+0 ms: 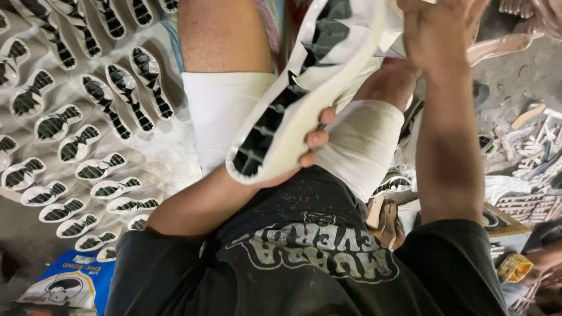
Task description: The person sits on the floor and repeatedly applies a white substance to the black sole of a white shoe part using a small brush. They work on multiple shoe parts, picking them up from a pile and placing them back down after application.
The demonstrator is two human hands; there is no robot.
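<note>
A white shoe sole (275,137) with a black tread pattern is tilted over my lap, heel end low and toe end up toward the top edge. My left hand (307,153) grips it from underneath near the lower end, fingertips curled over its rim. My right hand (439,32) is raised at the sole's upper end, next to white torn edges. Its back faces me and its fingers run out of view, so its hold is unclear. Both knees carry white cloth wraps (219,114).
Several matching black-and-white soles (96,126) lie in rows on the grey floor at left. A blue box (70,284) sits at bottom left. Scraps and offcuts (535,146) pile up at right, near a yellow object (515,267) and a sandalled foot (387,225).
</note>
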